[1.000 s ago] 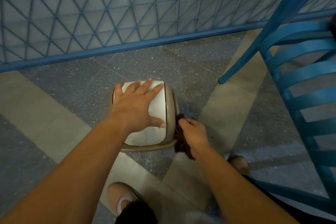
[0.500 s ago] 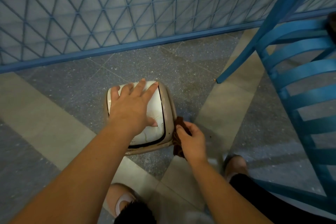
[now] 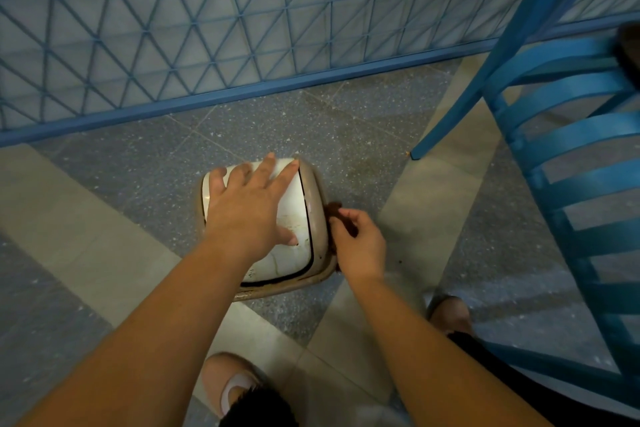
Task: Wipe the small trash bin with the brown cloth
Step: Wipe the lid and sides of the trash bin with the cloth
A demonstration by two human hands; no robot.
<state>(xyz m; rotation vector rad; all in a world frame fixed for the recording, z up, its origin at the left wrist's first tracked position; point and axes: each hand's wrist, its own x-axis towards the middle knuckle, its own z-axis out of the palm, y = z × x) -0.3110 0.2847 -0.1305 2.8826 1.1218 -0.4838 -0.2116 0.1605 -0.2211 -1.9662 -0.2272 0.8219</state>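
My left hand (image 3: pixel 247 215) lies flat, fingers spread, on the white swing lid (image 3: pixel 294 218) of the small beige plastic trash bin (image 3: pixel 317 215). My right hand (image 3: pixel 360 246) pinches the dark brown cloth (image 3: pixel 334 210) against the bin's right side, fingers curled around the fabric. The bin stands on the speckled grey and beige tiled floor (image 3: pixel 346 128), just in front of my feet. A blue slatted wooden chair (image 3: pixel 571 135) stands to the right, a blue lattice railing (image 3: pixel 207 28) beyond.

A blue chair (image 3: pixel 571 135) stands right — blue lattice fence (image 3: pixel 242 28) behind.
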